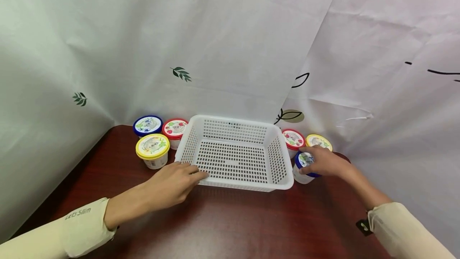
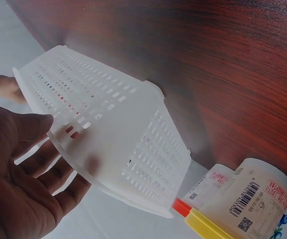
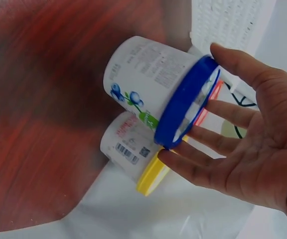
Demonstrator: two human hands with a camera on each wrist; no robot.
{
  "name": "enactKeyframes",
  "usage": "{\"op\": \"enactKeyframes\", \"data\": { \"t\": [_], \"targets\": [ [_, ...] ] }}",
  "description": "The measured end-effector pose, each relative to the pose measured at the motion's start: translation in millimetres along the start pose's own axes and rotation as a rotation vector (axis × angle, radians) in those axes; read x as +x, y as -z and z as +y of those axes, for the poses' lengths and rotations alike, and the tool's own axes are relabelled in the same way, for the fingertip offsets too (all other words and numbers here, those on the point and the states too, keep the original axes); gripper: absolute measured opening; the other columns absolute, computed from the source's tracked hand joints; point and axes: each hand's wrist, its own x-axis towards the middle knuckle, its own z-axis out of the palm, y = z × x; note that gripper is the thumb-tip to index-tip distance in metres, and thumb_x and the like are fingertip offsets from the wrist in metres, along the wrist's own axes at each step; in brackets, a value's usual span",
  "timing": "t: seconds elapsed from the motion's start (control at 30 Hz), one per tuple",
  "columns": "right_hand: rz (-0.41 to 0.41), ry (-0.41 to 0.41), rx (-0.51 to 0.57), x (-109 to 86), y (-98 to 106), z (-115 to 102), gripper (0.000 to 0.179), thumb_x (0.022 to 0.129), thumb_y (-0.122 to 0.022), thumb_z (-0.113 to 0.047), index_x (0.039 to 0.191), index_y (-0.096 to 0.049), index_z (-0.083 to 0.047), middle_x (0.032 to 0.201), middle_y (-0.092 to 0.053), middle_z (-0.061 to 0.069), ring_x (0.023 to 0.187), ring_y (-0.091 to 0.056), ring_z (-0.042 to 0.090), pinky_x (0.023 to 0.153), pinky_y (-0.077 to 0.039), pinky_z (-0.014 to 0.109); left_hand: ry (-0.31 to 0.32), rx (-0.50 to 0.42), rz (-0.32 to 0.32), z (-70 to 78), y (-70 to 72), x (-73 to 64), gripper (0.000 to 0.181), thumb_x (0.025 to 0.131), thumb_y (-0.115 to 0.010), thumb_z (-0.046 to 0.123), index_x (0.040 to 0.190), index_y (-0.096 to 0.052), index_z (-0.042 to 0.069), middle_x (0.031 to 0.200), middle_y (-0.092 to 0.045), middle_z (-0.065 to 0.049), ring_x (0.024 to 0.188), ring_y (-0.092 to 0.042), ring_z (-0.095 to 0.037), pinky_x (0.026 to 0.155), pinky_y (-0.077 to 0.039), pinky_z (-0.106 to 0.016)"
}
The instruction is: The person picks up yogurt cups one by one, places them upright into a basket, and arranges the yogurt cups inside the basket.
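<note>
A white perforated plastic basket (image 1: 233, 185) stands on the table with nothing inside. My left hand (image 1: 176, 183) holds its near left rim; in the left wrist view the thumb lies outside the wall and the fingers reach over the rim. Right of the basket, my right hand (image 1: 325, 161) spans the lid of a blue-lidded tub (image 3: 148, 79), thumb at one edge and fingertips at the other. The tub has a blueberry print on its white side. Behind it are a yellow-lidded tub (image 1: 319, 140) and a red-lidded tub (image 1: 293, 138).
Left of the basket stand three more tubs: blue-lidded (image 1: 148, 124), red-lidded (image 1: 175, 128) and yellow-lidded (image 1: 153, 147). The dark red wooden table (image 1: 244, 223) meets a white patterned curtain (image 1: 233, 51) at the back and sides.
</note>
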Motion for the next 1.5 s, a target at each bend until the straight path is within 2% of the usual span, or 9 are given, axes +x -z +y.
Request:
{"op": "enactKeyframes", "data": {
  "t": [0.17,0.3,0.47,0.7,1.0,1.23,1.5],
  "targets": [
    [-0.056,0.014,0.011,4.2,9,0,0.091,0.084,-0.096,-0.039,0.156,-0.059,0.002,0.14,-0.066,0.034,0.124,-0.066,0.049,0.101,-0.062,0.068,0.002,0.0,-0.002,0.1,0.4,0.4,0.032,0.098,-0.081,0.009,0.129,-0.081,0.017,0.107,-0.08,0.0,0.1,-0.079,-0.022,0.084,-0.063,-0.042],
    [-0.087,0.032,0.007,7.1,15,-2,0.091,0.083,-0.097,-0.036,0.155,-0.059,0.004,0.135,-0.07,0.029,0.123,-0.068,0.047,0.102,-0.062,0.067,0.006,0.003,-0.007,0.2,0.5,0.1,0.032,0.098,-0.08,0.009,0.129,-0.081,0.016,0.108,-0.08,0.0,0.101,-0.079,-0.022,0.085,-0.064,-0.043],
    [-0.115,0.012,-0.008,9.4,18,-5,0.092,0.081,-0.098,-0.035,0.156,-0.06,0.002,0.134,-0.073,0.027,0.122,-0.069,0.046,0.102,-0.062,0.068,0.007,-0.004,-0.011,0.5,1.6,0.7,0.033,0.099,-0.08,0.009,0.13,-0.081,0.017,0.109,-0.08,0.0,0.102,-0.079,-0.023,0.085,-0.064,-0.044],
    [-0.135,0.033,0.017,11.9,21,-4,0.072,0.081,-0.099,-0.028,0.144,-0.071,-0.007,0.13,-0.074,0.021,0.119,-0.068,0.042,0.097,-0.063,0.061,0.0,-0.02,-0.019,0.4,4.4,2.0,0.034,0.099,-0.08,0.009,0.131,-0.08,0.019,0.109,-0.079,0.001,0.103,-0.079,-0.023,0.085,-0.064,-0.045],
    [-0.138,0.036,0.018,11.0,22,-6,0.078,0.077,-0.102,-0.03,0.145,-0.071,-0.006,0.133,-0.075,0.021,0.12,-0.069,0.04,0.1,-0.062,0.062,0.003,-0.007,-0.024,-0.1,2.3,1.7,0.031,0.099,-0.079,0.008,0.129,-0.081,0.016,0.109,-0.08,-0.001,0.102,-0.079,-0.023,0.086,-0.065,-0.043],
    [-0.153,0.036,0.031,9.6,27,-9,0.072,0.077,-0.102,-0.028,0.142,-0.075,-0.011,0.133,-0.073,0.019,0.119,-0.067,0.039,0.095,-0.064,0.058,0.001,-0.007,-0.019,-0.4,2.9,0.7,0.031,0.099,-0.08,0.008,0.129,-0.081,0.016,0.107,-0.079,0.0,0.101,-0.079,-0.022,0.085,-0.064,-0.043],
    [-0.171,0.003,0.037,-0.3,42,-15,0.086,0.078,-0.102,-0.028,0.153,-0.065,-0.006,0.14,-0.067,0.027,0.123,-0.066,0.045,0.094,-0.066,0.058,-0.013,-0.01,-0.011,-1.2,2.2,1.4,0.032,0.098,-0.08,0.007,0.129,-0.08,0.015,0.106,-0.079,0.0,0.101,-0.079,-0.022,0.085,-0.064,-0.043]
  ]
}}
